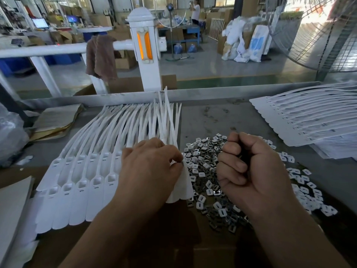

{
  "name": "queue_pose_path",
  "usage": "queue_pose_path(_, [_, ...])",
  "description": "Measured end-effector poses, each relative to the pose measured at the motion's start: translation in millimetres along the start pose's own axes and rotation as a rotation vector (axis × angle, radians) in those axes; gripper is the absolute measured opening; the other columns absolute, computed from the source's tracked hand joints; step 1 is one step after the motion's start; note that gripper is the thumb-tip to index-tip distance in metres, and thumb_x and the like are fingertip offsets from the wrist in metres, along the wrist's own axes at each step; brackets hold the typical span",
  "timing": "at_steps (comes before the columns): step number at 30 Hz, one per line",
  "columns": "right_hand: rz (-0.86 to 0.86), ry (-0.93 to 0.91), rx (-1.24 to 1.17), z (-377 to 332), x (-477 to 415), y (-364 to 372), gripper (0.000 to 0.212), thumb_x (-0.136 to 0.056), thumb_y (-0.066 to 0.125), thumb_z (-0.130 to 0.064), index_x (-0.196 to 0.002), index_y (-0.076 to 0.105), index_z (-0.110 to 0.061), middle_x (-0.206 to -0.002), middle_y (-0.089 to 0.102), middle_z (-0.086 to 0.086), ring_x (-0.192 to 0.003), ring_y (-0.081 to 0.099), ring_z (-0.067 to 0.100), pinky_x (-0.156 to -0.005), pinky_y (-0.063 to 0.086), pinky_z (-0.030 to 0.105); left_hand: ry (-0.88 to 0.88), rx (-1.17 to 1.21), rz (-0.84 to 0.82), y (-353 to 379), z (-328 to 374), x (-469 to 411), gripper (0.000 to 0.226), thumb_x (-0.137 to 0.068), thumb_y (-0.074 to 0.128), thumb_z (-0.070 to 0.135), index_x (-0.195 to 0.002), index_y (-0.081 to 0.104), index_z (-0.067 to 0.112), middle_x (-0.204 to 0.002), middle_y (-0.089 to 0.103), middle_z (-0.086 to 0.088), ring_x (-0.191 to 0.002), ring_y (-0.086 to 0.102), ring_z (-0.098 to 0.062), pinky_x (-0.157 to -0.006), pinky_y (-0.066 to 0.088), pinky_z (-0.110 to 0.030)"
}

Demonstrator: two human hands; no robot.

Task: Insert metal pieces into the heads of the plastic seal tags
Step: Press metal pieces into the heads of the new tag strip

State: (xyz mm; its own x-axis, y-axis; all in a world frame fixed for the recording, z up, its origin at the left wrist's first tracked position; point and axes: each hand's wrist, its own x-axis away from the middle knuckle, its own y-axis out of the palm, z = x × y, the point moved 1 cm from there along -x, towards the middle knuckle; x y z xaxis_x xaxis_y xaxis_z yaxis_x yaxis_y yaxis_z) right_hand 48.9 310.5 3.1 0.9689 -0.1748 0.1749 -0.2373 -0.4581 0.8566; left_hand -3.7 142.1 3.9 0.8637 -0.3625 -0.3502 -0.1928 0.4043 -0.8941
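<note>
Head view, as I read it from my station:

- Worktop [212, 117]: grey, scuffed, with a raised metal lip along the far edge. A brown cardboard sheet [193, 238] lies at its near edge under my forearms.
- Seal tags [83, 182]: white plastic, fanned in overlapping rows across the left half. Heads lie near, with their square sockets facing up, and the thin tails run to the far edge. A few tails stand up at the centre.
- Left grip [150, 167]: palm down on the right end of that fan, fingers curled. Thumb and forefinger pinch at the head of the rightmost seal tag [185, 182]. I cannot tell whether a piece sits between the fingertips.
- Metal pieces [208, 171]: a loose heap of small square parts at the centre, just right of the fan and touching its edge. More of them are scattered to the near right.
- Right grip [255, 167]: curled into a fist above the heap's right side, knuckles facing left. I cannot tell what it encloses, if anything.
- Second stack of tags [309, 117]: far right, shingled in a row, well apart from both hands.
- Folded brown paper [56, 120]: far left, beside a clear plastic bag [9, 136].
- Beyond the worktop: a white post with an orange reflector [144, 47] and a brown towel [100, 55] draped over a white rail.
</note>
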Motion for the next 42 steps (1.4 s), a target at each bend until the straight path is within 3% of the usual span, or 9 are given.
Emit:
queue_pose_path(13, [0.031,0.038,-0.022,0,-2,-3,0.022,-0.098,0.043,-0.019,-0.081,0.055,-0.01,-0.063,0.048,0.0,-0.039,0.038,0.007,-0.029,0.029,0.018,-0.01,-0.011,0.032,-6,-5,12,0.018,-0.084,0.061,0.034,-0.101,0.066,0.037,-0.095,0.057,0.018,-0.093,0.051,-0.007,-0.083,0.027,-0.032])
queue_pose_path(16, [0.044,0.045,-0.052,3,-4,-1,0.01,-0.081,0.055,-0.016,-0.082,0.058,-0.007,-0.069,0.055,0.006,-0.048,0.05,0.012,-0.035,0.04,0.02,-0.022,-0.035,0.05,-7,-6,17,0.019,-0.082,0.063,0.024,-0.098,0.069,0.031,-0.098,0.063,0.011,-0.095,0.058,-0.015,-0.082,0.031,-0.035])
queue_pose_path(19, [0.068,0.002,-0.088,4,-3,1,0.02,-0.067,0.063,-0.015,-0.081,0.063,-0.001,-0.076,0.064,0.013,-0.061,0.065,0.02,-0.049,0.055,0.027,-0.02,-0.014,0.074,-8,-5,20,0.02,-0.082,0.063,0.018,-0.099,0.07,0.028,-0.098,0.065,0.008,-0.095,0.059,-0.017,-0.08,0.033,-0.036])
queue_pose_path(24, [0.035,0.04,-0.092,6,-1,5,0.032,-0.098,0.054,-0.021,-0.091,0.062,0.009,-0.096,0.07,0.032,-0.09,0.072,0.044,-0.066,0.061,0.049,0.013,0.17,0.16,-11,0,22,0.018,-0.09,0.056,0.025,-0.102,0.068,0.028,-0.096,0.061,0.014,-0.094,0.057,-0.011,-0.081,0.045,-0.036])
queue_pose_path(27, [0.009,0.106,-0.075,9,1,7,0.043,-0.103,0.048,-0.03,-0.102,0.061,0.011,-0.106,0.067,0.038,-0.094,0.069,0.052,-0.073,0.059,0.059,0.054,0.314,0.23,-14,11,22,0.022,-0.089,0.046,0.044,-0.105,0.06,0.037,-0.095,0.05,0.027,-0.093,0.053,0.002,-0.076,0.042,-0.015])
queue_pose_path(30, [-0.024,0.171,-0.06,12,4,8,0.048,-0.101,0.05,-0.037,-0.112,0.06,0.009,-0.111,0.066,0.036,-0.1,0.068,0.05,-0.075,0.059,0.056,0.133,0.318,0.249,-14,21,22,0.018,-0.089,0.046,0.047,-0.105,0.054,0.043,-0.103,0.047,0.025,-0.099,0.05,0.002,-0.075,0.039,-0.009])
queue_pose_path(33, [-0.022,0.205,-0.051,14,6,8,0.054,-0.097,0.055,-0.041,-0.119,0.061,0.008,-0.115,0.065,0.036,-0.104,0.067,0.046,-0.078,0.06,0.051,0.158,0.256,0.207,-8,24,20,0.03,-0.088,0.046,0.048,-0.109,0.063,0.034,-0.115,0.05,0.011,-0.107,0.048,-0.007,-0.083,0.044,-0.019])
queue_pose_path(36, [-0.052,0.226,-0.051,16,8,9,0.057,-0.095,0.055,-0.043,-0.119,0.061,0.008,-0.108,0.068,0.033,-0.09,0.072,0.04,-0.072,0.061,0.047,0.144,0.207,0.156,-3,26,18,0.035,-0.088,0.047,0.044,-0.112,0.067,0.028,-0.122,0.052,0.003,-0.113,0.048,-0.017,-0.086,0.05,-0.038])
queue_pose_path(42, [-0.102,0.22,-0.035,18,8,9,0.057,-0.088,0.057,-0.041,-0.116,0.062,0.009,-0.1,0.071,0.028,-0.078,0.073,0.034,-0.069,0.061,0.042,0.124,0.19,0.137,-1,28,13,0.03,-0.088,0.05,0.039,-0.108,0.07,0.027,-0.122,0.056,0.002,-0.113,0.049,-0.018,-0.089,0.05,-0.042])
